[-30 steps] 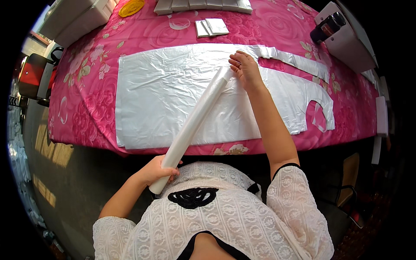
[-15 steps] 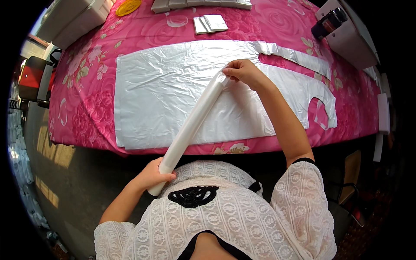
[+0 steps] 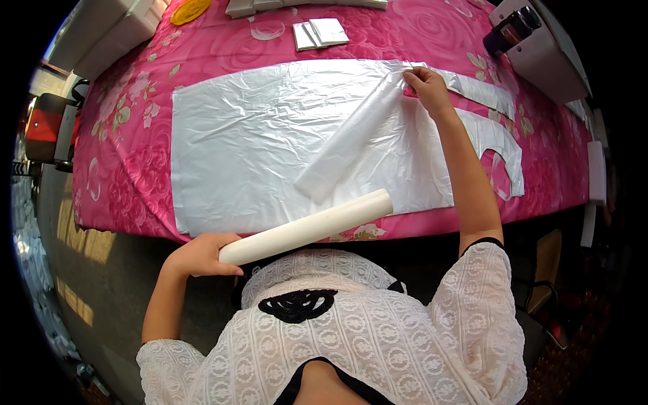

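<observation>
My left hand grips one end of a white cardboard tube that lies across the near table edge, its other end pointing right. My right hand reaches far over the table and pinches the top end of a rolled-up clear plastic film that hangs slanting down to the left, free of the tube. Under both lies a large flat sheet of clear plastic spread on the pink flowered tablecloth.
Cut plastic strips and a curved cut-out piece lie at the right. Small white folded packets and a yellow object sit at the far edge. White boxes stand far left, a black-and-white machine far right.
The plastic roll has slid off the white tube. My left hand swung the tube down to lie along the table's near edge, while my right hand kept the film's top end.
</observation>
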`<state>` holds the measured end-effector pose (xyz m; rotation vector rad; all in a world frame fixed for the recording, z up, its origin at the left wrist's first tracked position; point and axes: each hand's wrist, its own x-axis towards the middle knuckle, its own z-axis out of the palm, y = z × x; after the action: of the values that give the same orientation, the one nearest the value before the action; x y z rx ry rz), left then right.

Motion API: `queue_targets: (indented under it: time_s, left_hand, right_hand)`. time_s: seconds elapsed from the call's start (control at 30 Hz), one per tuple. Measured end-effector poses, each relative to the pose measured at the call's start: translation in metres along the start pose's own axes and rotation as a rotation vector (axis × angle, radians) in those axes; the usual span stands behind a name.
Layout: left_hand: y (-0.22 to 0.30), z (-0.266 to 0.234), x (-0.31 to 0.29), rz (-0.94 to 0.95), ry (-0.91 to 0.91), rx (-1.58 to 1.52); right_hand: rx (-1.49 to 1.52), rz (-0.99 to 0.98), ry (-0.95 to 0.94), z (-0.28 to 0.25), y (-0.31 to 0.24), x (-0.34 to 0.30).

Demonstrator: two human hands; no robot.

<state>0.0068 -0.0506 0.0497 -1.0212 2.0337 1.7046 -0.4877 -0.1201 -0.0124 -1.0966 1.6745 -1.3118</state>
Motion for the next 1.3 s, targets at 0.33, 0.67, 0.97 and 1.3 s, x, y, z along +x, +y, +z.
queue_targets:
  time_s: [0.33, 0.67, 0.97, 1.3]
  left_hand:
    - [0.043, 0.006, 0.11, 0.895, 0.522, 0.855]
    - [0.033, 0.058, 0.115, 0.66, 0.339, 0.88]
    - [0.034, 0.085, 0.112, 0.593, 0.403, 0.885]
    - [0.031, 0.079, 0.121, 0.613, 0.428, 1.021]
  right_hand:
    - [-0.179, -0.009, -0.282, 0.076, -0.022, 0.007]
    - [-0.391, -0.04, -0.159, 0.092, -0.056, -0.033]
    - [-0.881, -0.458, -0.175, 0.066, -0.033, -0.156]
    - [-0.733, -0.467, -0.305, 0.05, -0.047, -0.16]
